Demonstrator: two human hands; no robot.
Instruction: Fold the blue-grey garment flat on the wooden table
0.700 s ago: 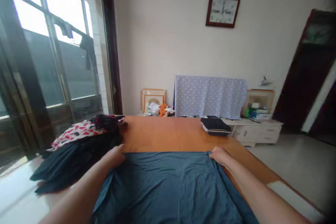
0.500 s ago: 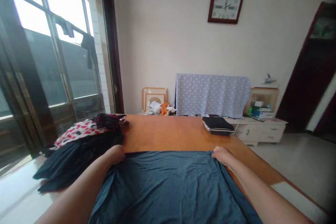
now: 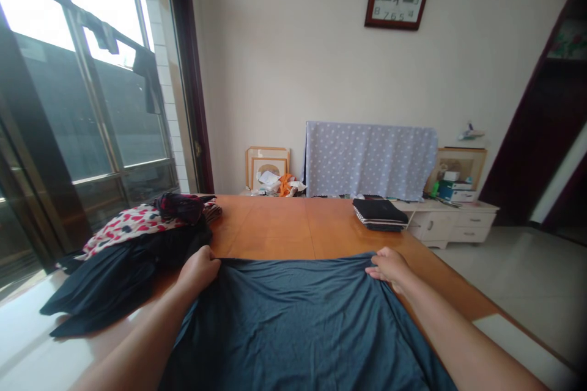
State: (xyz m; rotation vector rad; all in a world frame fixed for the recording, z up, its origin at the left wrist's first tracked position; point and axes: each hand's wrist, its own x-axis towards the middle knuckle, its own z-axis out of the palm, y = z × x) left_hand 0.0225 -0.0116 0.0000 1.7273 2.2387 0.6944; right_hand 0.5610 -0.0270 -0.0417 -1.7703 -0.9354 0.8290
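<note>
Our left hand and right hand now pinch the far corners of the blue cloth, fingers clamped; the edge has come slightly nearer and sags, so we judge a fold is beginning.

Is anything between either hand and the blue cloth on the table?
Nothing visible. The left hand and right hand each grip a far corner of the blue cloth directly. The pile of clothes lies to the left, the folded dark stack farther back.
</note>
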